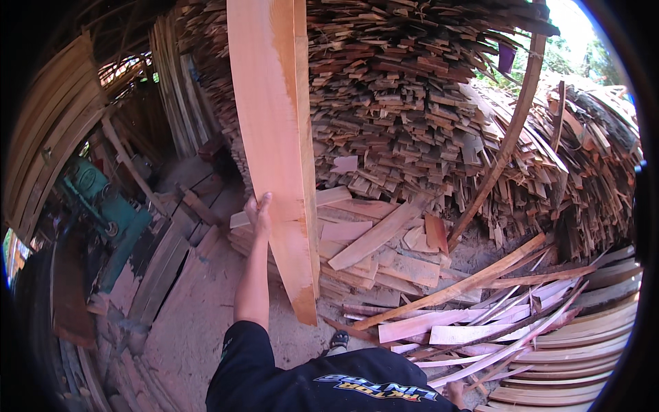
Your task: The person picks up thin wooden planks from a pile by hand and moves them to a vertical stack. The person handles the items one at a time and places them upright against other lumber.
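With the left hand point(260, 210), grips a tall plank point(269, 123) by its left edge — in front of stacked offcuts point(398, 117); has the right hand point(454, 393) near loose strips point(473, 334) — cannot tell if open or closed.

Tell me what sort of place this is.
Probably a sawmill or timber yard: a high stack of wood offcuts, a green machine on the left, and the long sawn plank in the left hand.
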{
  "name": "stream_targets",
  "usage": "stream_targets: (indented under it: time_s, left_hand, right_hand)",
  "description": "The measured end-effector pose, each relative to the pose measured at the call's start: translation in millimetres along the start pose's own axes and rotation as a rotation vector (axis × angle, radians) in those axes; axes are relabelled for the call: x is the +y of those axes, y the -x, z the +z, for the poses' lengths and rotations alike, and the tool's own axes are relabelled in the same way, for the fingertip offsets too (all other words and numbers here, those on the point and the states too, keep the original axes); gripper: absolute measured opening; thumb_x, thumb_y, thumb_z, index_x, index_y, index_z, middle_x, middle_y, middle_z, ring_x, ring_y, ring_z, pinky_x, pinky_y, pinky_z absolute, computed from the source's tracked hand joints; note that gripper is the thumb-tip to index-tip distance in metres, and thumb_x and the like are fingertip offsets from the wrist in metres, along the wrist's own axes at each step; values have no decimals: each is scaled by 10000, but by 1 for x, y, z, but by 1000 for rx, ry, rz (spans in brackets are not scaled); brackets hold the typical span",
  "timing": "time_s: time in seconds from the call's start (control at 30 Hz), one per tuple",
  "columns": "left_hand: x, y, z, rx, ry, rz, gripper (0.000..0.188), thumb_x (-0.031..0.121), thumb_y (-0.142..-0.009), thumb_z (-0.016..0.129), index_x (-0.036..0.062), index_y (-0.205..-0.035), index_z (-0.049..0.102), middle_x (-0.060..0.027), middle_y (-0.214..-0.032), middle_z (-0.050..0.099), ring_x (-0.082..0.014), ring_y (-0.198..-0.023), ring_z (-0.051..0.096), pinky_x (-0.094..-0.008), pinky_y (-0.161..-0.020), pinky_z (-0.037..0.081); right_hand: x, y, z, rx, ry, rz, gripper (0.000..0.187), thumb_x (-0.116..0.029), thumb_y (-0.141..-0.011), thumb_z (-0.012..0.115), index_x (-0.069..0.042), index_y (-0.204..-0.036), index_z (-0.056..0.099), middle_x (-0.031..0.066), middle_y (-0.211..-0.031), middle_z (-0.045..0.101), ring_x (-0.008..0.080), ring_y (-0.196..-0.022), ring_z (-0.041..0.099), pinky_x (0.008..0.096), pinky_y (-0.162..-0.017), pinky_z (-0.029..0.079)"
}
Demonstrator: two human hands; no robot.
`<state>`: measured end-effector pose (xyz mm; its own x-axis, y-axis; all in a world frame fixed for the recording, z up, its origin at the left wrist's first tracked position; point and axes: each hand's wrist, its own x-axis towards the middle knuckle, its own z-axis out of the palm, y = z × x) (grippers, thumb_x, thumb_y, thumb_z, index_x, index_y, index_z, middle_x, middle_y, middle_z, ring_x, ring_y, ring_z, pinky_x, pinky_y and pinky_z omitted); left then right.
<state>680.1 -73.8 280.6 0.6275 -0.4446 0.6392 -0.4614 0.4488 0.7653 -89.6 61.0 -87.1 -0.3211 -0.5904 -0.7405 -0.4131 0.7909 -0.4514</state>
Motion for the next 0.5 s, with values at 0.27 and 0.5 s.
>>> stream_targets:
  time_s: [0.27,0.5]
  left_hand:
    - [-138,-63,27,-37,94,-107,317,198,-872,622,-54,-1056,572,-97,-938,628,-137,-875,570,-295,-778,460]
    - [-230,-114,37,-115,-52,-283,322,224,-889,602,-46,-1060,569,-119,-921,635,-164,-846,584,-301,-755,459]
  right_hand:
    - [-69,92,117,-209,299,-238,252,-181,-800,615,37,-922,648,114,-750,653,195,-609,627,309,-543,489]
    - [-120,61,152,-131,76,-245,320,-210,-810,636,47,-999,662,135,-852,692,188,-711,661,312,-629,517]
